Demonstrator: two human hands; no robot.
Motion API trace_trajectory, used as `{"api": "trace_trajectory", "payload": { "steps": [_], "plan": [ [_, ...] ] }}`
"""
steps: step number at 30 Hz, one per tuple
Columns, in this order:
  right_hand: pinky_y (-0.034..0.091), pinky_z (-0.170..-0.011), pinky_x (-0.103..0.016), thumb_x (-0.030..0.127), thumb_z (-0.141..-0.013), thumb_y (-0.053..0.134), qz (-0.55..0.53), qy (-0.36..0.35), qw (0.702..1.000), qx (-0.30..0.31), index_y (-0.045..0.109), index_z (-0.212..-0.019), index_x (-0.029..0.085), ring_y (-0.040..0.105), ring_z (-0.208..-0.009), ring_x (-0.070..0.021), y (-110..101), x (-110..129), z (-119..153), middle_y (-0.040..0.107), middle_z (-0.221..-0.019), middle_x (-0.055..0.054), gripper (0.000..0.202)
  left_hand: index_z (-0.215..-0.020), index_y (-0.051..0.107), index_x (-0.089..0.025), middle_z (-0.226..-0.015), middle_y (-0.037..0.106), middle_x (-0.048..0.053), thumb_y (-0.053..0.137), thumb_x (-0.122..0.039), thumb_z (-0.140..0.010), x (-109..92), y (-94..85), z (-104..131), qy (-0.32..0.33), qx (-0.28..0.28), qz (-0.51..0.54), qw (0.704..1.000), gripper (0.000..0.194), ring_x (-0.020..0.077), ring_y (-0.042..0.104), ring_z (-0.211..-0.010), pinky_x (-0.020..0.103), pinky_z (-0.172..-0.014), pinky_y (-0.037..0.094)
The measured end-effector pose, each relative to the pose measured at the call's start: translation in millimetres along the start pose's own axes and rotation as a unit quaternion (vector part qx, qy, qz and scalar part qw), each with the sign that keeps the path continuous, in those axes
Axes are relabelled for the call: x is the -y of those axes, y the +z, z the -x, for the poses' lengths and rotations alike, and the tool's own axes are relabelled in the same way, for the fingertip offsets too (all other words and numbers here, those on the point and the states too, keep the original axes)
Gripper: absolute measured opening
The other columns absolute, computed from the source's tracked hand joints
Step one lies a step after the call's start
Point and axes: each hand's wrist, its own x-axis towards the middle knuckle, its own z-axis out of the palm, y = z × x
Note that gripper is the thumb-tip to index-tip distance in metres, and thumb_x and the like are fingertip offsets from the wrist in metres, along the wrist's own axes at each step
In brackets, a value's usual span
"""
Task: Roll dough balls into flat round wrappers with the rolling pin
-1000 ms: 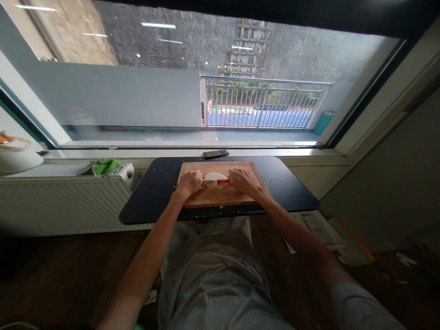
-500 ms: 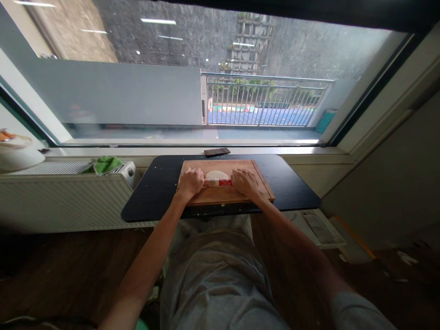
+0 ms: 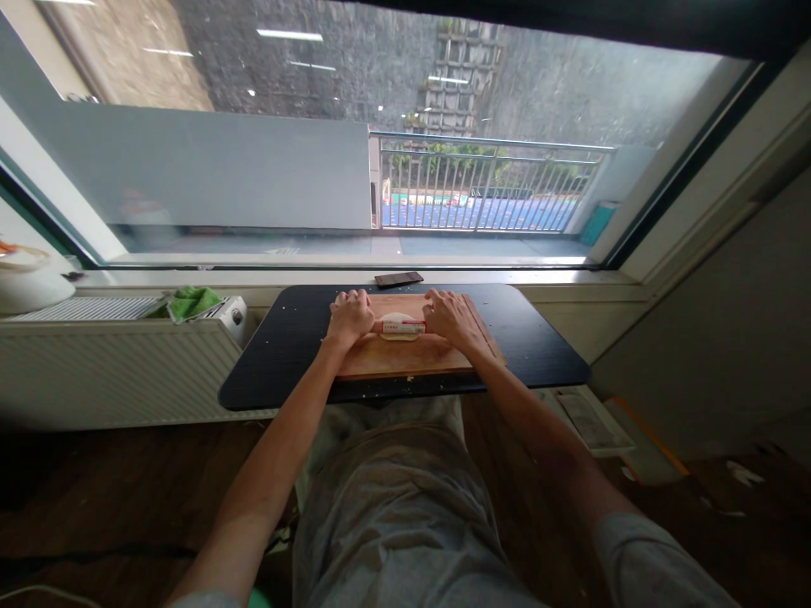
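A rolling pin with a red and white label lies across a flat round of pale dough, whose edges show on both sides of the pin. Under them is a wooden cutting board. My left hand is closed over the pin's left end, and my right hand grips its right end. Both ends of the pin are hidden by my hands.
The board rests on a black table dotted with crumbs. A dark flat object lies on the sill below the window. Left of the table stands a radiator with a green cloth on it.
Both hands have pushed the rolling pin forward, away from me, from the dough's near edge to about its middle. Dough now shows on the near side of the pin too.
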Motion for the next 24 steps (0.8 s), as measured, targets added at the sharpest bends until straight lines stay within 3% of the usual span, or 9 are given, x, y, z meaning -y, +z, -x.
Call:
{"api": "trace_trajectory", "payload": {
  "steps": [8, 12, 15, 24],
  "plan": [
    [0.043, -0.114, -0.050, 0.034, -0.110, 0.040, 0.053, -0.044, 0.997, 0.026, 0.063, -0.151, 0.021, 0.056, -0.136, -0.0357, -0.4, -1.4, 8.4, 0.070, -0.145, -0.016, 0.049, -0.138, 0.067, -0.019, -0.150, 0.060, 0.022, 0.035, -0.039, -0.110, -1.5, -5.0, 5.5, 0.048, 0.016, -0.050, 0.997, 0.047, 0.0414, 0.052, -0.141, 0.060, -0.112, 0.047],
    [0.034, -0.127, -0.056, 0.035, -0.111, 0.039, 0.069, -0.044, 0.996, 0.023, 0.050, -0.166, 0.023, 0.043, -0.155, -0.0358, 8.3, -2.3, 23.1, 0.056, -0.166, -0.015, 0.057, -0.153, 0.062, -0.020, -0.164, 0.054, 0.018, 0.033, -0.040, -0.111, -0.2, -4.7, 19.2, 0.060, 0.024, -0.065, 0.996, 0.055, 0.0390, 0.040, -0.157, 0.058, -0.125, 0.037],
    [0.029, -0.131, -0.057, 0.033, -0.110, 0.038, 0.069, -0.048, 0.996, 0.020, 0.046, -0.170, 0.022, 0.038, -0.161, -0.0345, 13.9, -2.3, 32.1, 0.054, -0.169, -0.014, 0.061, -0.160, 0.058, -0.020, -0.171, 0.049, 0.016, 0.031, -0.038, -0.110, 2.3, -1.2, 29.3, 0.064, 0.027, -0.062, 0.996, 0.059, 0.0374, 0.031, -0.165, 0.057, -0.130, 0.033],
    [0.027, -0.134, -0.050, 0.036, -0.112, 0.033, 0.062, -0.029, 0.998, 0.006, 0.047, -0.170, 0.021, 0.039, -0.163, -0.0302, 19.8, 2.5, 51.8, 0.055, -0.169, -0.013, 0.061, -0.162, 0.058, -0.020, -0.168, 0.056, 0.014, 0.031, -0.037, -0.110, 6.1, 5.2, 49.3, 0.073, 0.006, -0.042, 0.996, 0.060, 0.0347, 0.038, -0.164, 0.055, -0.129, 0.038]
  ]
}}
